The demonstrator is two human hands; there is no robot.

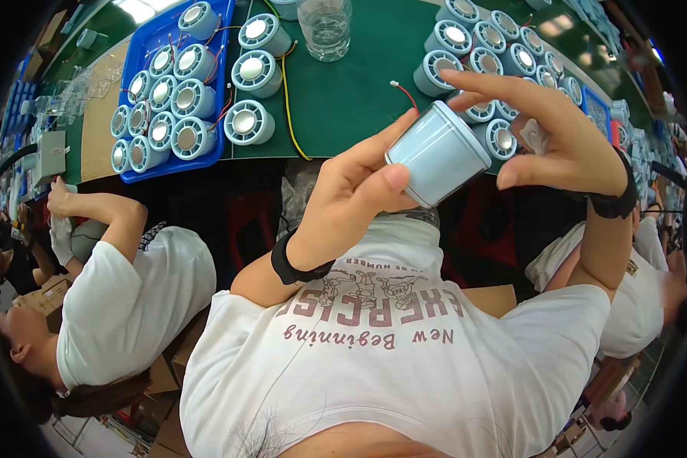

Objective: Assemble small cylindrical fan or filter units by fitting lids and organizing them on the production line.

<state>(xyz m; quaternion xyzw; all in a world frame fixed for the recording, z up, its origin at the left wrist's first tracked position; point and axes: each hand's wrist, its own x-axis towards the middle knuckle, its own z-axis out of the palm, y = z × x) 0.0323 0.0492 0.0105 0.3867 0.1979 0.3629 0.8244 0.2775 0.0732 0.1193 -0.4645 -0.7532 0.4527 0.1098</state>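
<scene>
Left hand [351,191]: raised over the lap, wrist banded in black, thumb and fingers clamped on the side of the cylinder [437,153].
Right hand [565,141]: just right of the cylinder, fingers arched over its top end, forefinger stretched leftward; a small pale part [534,136] is pinched in the palm.
Cylinder: pale blue, smooth-walled, tilted, plain closed end toward the camera; a red wire [406,95] rises from behind it, above the left fingertips.
Table [351,91]: green mat beyond both hands; a row of like cylinders [504,46] behind the right hand, a blue tray [141,61] of them past the left, with a clear glass [325,27] and a yellow wire [286,91] between.
Room: a co-worker [122,290] in white sits to the left.
</scene>
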